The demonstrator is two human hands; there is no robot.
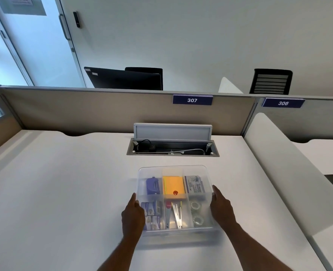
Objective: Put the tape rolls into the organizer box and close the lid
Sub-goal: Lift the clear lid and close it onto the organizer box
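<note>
A clear plastic organizer box sits on the white desk in front of me. Two clear tape rolls lie in its near right compartment. A translucent lid rests over the box, and I see the contents through it. My left hand grips the lid's left edge. My right hand grips its right edge. Other compartments hold a blue stapler, orange sticky notes, a staples box, metal clips and small packets.
An open cable hatch with its flap raised lies just behind the box. A beige partition labelled 307 bounds the desk's far side. A white divider panel stands along the right.
</note>
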